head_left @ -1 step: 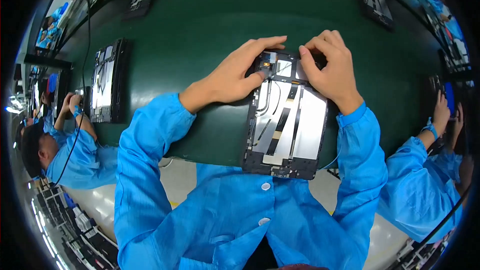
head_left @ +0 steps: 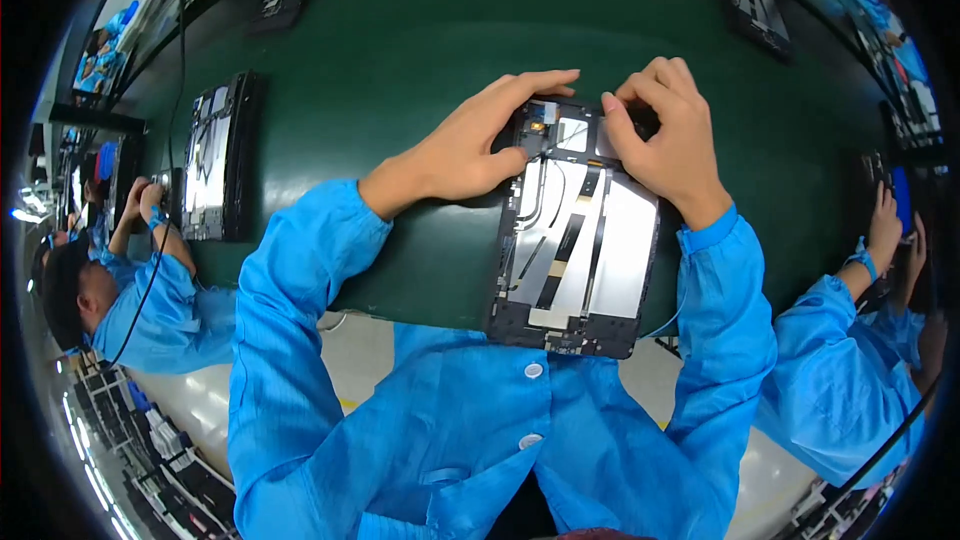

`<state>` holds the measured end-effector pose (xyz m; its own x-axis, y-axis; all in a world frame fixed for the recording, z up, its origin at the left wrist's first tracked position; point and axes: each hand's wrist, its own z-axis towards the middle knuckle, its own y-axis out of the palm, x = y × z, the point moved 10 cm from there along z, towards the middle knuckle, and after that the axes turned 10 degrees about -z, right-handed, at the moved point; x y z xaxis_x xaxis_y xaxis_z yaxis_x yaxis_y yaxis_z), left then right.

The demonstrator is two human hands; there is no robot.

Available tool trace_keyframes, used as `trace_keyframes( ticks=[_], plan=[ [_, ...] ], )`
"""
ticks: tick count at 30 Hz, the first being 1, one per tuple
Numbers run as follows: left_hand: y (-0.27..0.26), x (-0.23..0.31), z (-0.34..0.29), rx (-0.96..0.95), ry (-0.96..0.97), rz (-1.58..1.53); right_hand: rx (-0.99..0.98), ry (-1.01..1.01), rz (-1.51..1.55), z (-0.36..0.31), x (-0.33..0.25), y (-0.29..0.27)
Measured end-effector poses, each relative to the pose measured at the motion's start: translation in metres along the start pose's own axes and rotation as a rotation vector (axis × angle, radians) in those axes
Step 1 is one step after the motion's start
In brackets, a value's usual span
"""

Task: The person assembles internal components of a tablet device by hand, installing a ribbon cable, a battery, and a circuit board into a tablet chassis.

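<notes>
Head view, sole view.

Item 1: opened tablet chassis (head_left: 575, 240), back cover off, dark frame w/ silver shield plates and black flex strips running lengthwise. Lies flat at near edge of green tabletop (head_left: 400, 60), bottom end overhanging toward the blue coat; placed close so both hands reach the top end w/o stretching.

Item 2: left hand (head_left: 470, 145). Comes in from left, palm down, fingers extended over the upper-left corner of the chassis, thumb along the left frame edge. Grip is flat and open, pressing not pinching; judged to be steadying the unit so it doesn't slide.

Item 3: right hand (head_left: 665, 135). Curled over upper-right corner, thumb and forefinger drawn together at a small part near the white square (head_left: 572, 132) by the camera area. Whether something tiny sits between the tips: can't tell, too small.

Item 4: second opened unit (head_left: 215, 160), upright on its long edge at left of tabletop, well apart from item 1; prob. parked as next or finished stock.

Item 5: more dark units (head_left: 750, 0) at far edge, top right and top left.

Item 6: co-worker at left (head_left: 140, 300), blue coat, hands raised near the stacked unit. Another co-worker's sleeve and hand at right (head_left: 850, 360).
</notes>
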<state>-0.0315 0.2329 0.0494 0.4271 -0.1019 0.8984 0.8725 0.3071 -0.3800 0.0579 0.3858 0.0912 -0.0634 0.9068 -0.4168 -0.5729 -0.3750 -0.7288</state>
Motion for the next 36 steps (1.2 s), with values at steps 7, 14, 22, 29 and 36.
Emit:
trace_keyframes(
  ticks=[7,14,22,29,36],
  plan=[
    [0.009,-0.001,0.007,-0.214,0.011,-0.025,-0.122,-0.123,0.014,-0.006,-0.023,-0.009],
    [0.01,0.006,0.008,-0.215,0.025,-0.053,-0.121,-0.147,0.015,-0.009,-0.035,-0.005],
    [0.008,0.01,0.006,-0.23,0.094,0.111,-0.06,-0.174,0.006,-0.001,-0.043,-0.011],
    [0.006,0.019,0.008,-0.235,0.17,0.172,-0.058,-0.137,-0.045,0.006,-0.038,-0.008],
    [-0.004,0.015,0.009,-0.223,0.173,0.236,-0.069,-0.138,-0.065,0.017,-0.03,0.003]
  ],
)
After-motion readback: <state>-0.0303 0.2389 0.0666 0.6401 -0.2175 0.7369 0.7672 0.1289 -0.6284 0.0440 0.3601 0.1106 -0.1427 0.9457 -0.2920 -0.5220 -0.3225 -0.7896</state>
